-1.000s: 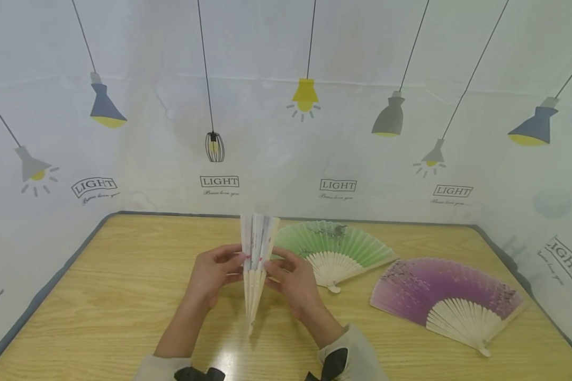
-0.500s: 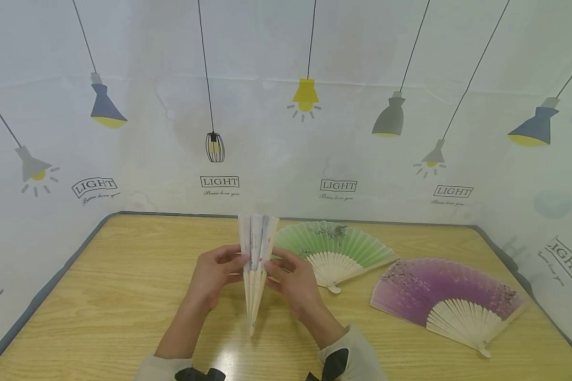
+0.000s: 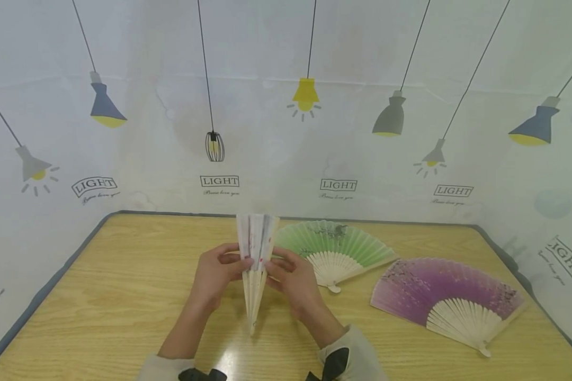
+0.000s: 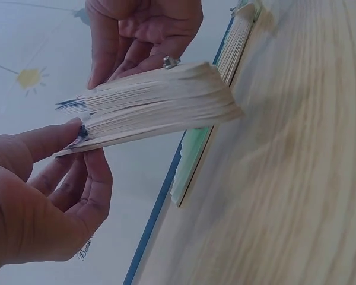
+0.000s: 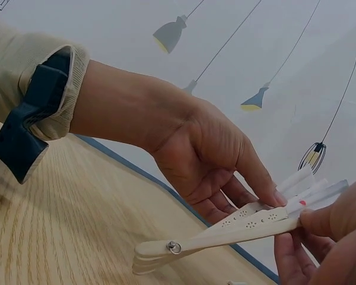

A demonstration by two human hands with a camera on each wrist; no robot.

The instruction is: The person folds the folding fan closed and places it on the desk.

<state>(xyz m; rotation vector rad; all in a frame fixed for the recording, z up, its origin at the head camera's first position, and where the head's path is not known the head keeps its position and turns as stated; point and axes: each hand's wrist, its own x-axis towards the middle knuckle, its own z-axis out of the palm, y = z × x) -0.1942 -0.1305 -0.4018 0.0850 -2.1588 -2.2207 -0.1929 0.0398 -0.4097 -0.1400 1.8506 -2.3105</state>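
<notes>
As left hand [image 3: 215, 273] and right hand [image 3: 294, 279] pinch, white fan [image 3: 255, 274] between.

White fan [image 3: 256, 241] spread slightly wider at top than second ago; thumb of left hand [image 3: 215, 274] apparently further across folds.

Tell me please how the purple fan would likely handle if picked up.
The purple fan is probably light, with slim ribs and a pleated leaf. Its ribs converge at one end, so it might fold. The leaf looks thin, perhaps easily torn.

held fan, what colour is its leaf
Whitish leaf, with grey streaks and red spots; clearest in the head view.
</notes>
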